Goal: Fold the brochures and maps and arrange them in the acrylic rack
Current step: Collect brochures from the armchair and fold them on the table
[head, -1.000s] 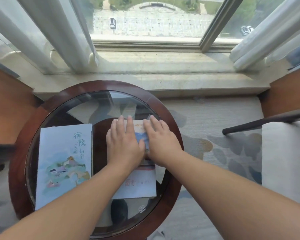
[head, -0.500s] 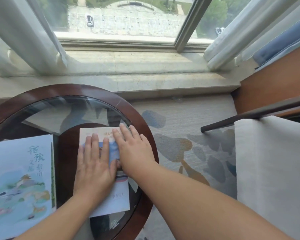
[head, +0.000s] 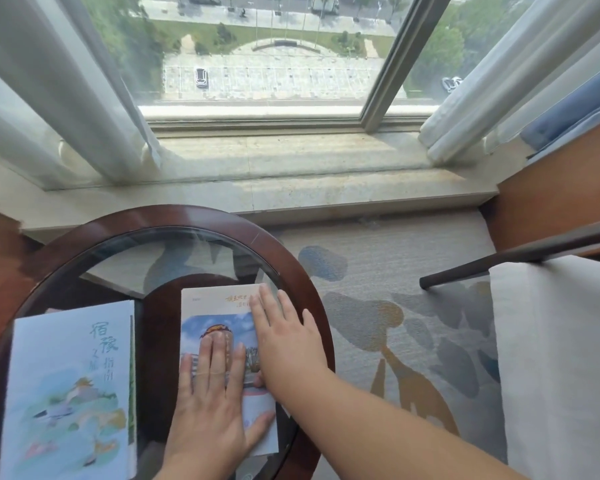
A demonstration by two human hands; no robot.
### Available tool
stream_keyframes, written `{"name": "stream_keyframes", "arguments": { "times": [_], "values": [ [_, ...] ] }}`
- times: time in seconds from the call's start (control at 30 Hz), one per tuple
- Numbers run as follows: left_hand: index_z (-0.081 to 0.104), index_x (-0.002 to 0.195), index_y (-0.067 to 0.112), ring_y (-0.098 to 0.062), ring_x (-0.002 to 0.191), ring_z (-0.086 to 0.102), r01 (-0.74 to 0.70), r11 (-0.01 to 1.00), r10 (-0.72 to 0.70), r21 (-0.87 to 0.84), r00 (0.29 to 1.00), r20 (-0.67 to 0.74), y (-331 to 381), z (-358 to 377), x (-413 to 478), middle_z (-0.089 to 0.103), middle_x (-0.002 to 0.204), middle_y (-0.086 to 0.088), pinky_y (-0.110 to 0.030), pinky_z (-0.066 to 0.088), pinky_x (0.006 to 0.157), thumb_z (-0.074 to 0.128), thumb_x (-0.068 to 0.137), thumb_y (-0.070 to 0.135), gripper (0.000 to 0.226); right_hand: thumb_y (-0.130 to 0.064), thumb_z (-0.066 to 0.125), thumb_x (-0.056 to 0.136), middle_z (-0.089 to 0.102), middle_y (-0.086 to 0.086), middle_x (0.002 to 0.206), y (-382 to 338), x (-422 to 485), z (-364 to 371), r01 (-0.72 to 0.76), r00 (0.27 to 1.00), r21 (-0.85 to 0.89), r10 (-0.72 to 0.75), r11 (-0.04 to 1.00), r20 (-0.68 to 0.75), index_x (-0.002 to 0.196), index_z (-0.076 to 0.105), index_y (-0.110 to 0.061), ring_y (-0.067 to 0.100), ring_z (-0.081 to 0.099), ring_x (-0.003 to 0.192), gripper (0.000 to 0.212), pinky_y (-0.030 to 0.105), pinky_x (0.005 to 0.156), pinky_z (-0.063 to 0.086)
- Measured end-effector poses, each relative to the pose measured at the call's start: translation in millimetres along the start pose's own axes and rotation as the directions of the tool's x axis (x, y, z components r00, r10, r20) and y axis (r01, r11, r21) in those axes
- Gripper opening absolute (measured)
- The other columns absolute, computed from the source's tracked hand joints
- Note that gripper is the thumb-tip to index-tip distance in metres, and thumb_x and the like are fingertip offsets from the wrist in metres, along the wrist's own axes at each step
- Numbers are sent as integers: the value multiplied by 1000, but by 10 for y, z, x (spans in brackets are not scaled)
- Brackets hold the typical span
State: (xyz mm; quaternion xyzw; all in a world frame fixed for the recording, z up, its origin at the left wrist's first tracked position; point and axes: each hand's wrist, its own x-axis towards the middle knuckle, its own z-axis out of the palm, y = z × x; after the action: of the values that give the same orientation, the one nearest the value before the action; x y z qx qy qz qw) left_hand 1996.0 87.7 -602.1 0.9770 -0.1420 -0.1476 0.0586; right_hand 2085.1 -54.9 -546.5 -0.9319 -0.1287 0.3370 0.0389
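On glass table [head: 293, 271] — left hand [head: 208, 410], right hand [head: 288, 344] flat atop brochure [head: 215, 304] — blue booklet [head: 70, 393] just left

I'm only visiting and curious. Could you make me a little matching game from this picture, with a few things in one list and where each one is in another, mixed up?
Things:
1. large pale-blue illustrated brochure
2. small white brochure with a tower photo
3. dark wooden chair arm
4. white car

Places:
A. outside the window, far below
B. pressed flat under the left hand and right hand
C. untouched on the left of the round glass-topped table
D. right of the table, above the patterned carpet

Pairs: 1-C, 2-B, 3-D, 4-A.
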Motion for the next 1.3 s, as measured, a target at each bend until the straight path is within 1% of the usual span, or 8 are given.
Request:
{"name": "stream_keyframes", "arguments": {
  "times": [0.37,0.5,0.63,0.7,0.8,0.87,1.07,1.3],
  "values": [
    [9,154,14,-38,149,7,-135,991,132,24,986,99,-80,-17,-351,16,159,-22,-61,22,109,48,73,77,110,-34,64,91,-31,-4,158,5,11,9,-28,1000,-7,28,1000,-10,152,-20,-20,20,-16,149,104,52,119,13],
    [26,151,13,-37,145,21,-95,995,93,9,984,154,-79,-97,-375,31,154,-23,-57,23,108,48,75,76,101,-38,73,85,-32,-4,157,1,18,23,-35,999,-44,35,998,-2,151,-23,-20,19,-18,148,117,50,119,14],
    [40,149,17,-31,146,20,-70,996,78,-58,985,155,-42,-187,-368,31,156,-17,-53,20,110,42,82,71,85,-39,71,86,-31,-3,158,-19,10,11,-36,999,-48,36,998,0,151,-23,-19,19,-16,149,115,49,119,15],
    [22,155,18,-28,150,3,25,996,-16,-86,995,102,-82,-240,-262,13,162,-15,-49,8,116,30,88,68,84,-42,70,85,-31,-2,158,-23,6,-3,-27,1000,-59,27,998,0,151,-23,-18,20,-15,149,116,49,119,16],
    [-28,148,18,-24,142,-36,169,985,-165,-33,982,97,-280,-302,38,-35,156,-12,-43,-19,118,8,88,70,88,-46,71,83,-30,-2,159,-23,7,-11,-30,999,-45,31,999,11,151,-22,-18,20,-14,149,119,49,119,16],
    [-40,140,16,-25,138,-43,177,984,-179,22,976,128,-345,-296,148,-45,149,-13,-44,-21,117,3,86,72,88,-48,71,82,-30,-2,159,-21,11,-16,-28,1000,-51,29,998,7,151,-22,-18,19,-14,149,120,48,119,17],
    [-34,145,16,-23,139,-41,156,987,-158,30,981,112,-322,-182,-23,-47,148,-11,-46,-22,116,-5,85,71,87,-47,73,80,-28,-4,159,-40,11,-18,-47,999,-39,47,998,2,152,-21,-20,18,-13,149,121,48,119,18],
    [-29,146,12,-28,140,-39,107,994,-109,23,990,94,-160,-166,-113,-43,149,-16,-51,-22,114,7,87,70,90,-46,73,81,-25,-3,160,-60,-9,-26,-49,999,-48,49,998,-13,153,-17,-18,18,-10,150,118,49,116,24]
  ]
}}
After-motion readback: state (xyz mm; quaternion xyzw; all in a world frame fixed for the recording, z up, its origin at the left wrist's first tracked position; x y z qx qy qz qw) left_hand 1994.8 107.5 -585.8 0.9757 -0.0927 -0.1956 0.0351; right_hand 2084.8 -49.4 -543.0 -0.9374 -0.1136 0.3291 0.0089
